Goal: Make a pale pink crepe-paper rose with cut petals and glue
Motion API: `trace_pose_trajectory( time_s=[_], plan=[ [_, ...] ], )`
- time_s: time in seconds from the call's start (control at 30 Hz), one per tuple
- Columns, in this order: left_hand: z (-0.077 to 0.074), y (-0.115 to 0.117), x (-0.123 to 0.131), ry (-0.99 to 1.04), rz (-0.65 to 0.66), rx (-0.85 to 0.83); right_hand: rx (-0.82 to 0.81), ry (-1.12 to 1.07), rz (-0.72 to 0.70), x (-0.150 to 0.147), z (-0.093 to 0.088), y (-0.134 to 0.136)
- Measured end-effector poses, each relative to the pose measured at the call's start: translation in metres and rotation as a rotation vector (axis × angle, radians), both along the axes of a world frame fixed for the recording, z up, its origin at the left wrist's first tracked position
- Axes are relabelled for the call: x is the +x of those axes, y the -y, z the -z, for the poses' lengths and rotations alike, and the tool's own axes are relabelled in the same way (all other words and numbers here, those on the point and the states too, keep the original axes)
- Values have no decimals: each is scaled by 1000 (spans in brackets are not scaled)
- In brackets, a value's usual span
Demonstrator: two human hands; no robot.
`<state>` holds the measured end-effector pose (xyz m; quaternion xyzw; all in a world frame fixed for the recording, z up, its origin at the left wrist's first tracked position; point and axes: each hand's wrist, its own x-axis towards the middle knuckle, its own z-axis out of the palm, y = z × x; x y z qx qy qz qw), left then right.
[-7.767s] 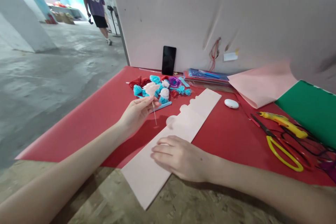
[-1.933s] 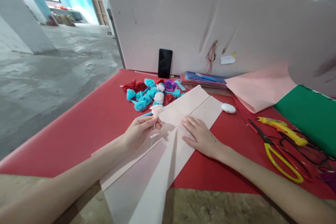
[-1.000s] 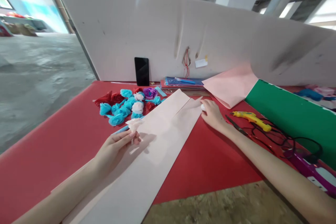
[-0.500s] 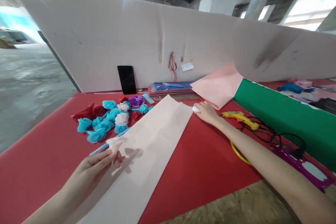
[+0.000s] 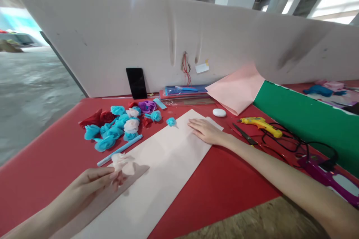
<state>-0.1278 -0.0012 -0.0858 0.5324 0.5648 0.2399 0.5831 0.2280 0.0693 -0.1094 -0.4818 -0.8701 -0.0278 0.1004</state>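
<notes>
1. A big white board (image 5: pixel 117 37) stands upright along the back.
2. A red sheet (image 5: pixel 221 179) covers most of the table, with bare wood (image 5: pixel 246 220) showing at the near right.
3. A long pale paper (image 5: pixel 168 153) lies slantwise across the red, running from the near left towards the middle.
4. A green sheet (image 5: pixel 303 115) lies at the right.
5. Pink paper (image 5: pixel 235 87), curled up, meets the green sheet's left end.
6. The right hand (image 5: pixel 204 130) rests flat near the far end of the long pale paper, palm down, fingers stretched out and close together.
7. The left hand (image 5: pixel 92 183) pinches a pale flower between thumb and fingers.
8. A heap of flowers (image 5: pixel 113 132), blue, red, purple and pale, sits at the left, in front of the phone.
9. A purple power strip (image 5: pixel 322 173) lies at the right.
10. Scissors (image 5: pixel 246 134), partly hidden by the right forearm, lie beside a yellow glue gun (image 5: pixel 260 125).
11. A black phone (image 5: pixel 136 83) leans on the white board.
12. A blue stick (image 5: pixel 120 151) lies between the heap and the long pale paper.
13. The pale flower (image 5: pixel 120 160) is over that paper's left edge, near the stick, its shadow falling on the paper.
14. A white case (image 5: pixel 219 112) sits just beyond the right hand.
15. One small blue flower (image 5: pixel 171 121) lies at the long pale paper's far left edge.
</notes>
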Motion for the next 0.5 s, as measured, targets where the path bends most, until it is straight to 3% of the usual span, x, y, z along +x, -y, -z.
trace_pose_trajectory(
  time_s=[0.17, 0.33, 0.5],
  plan=[
    [-2, -2, -9, -15, -39, 6, -51, -16, -12, -6, -1, 20],
    [-11, -7, -10, -67, 9, 11, -76, -14, 24, -10, -6, 43],
    [-15, -9, -7, -144, -65, 66, -83, -17, 44, -13, -8, 63]
  ],
)
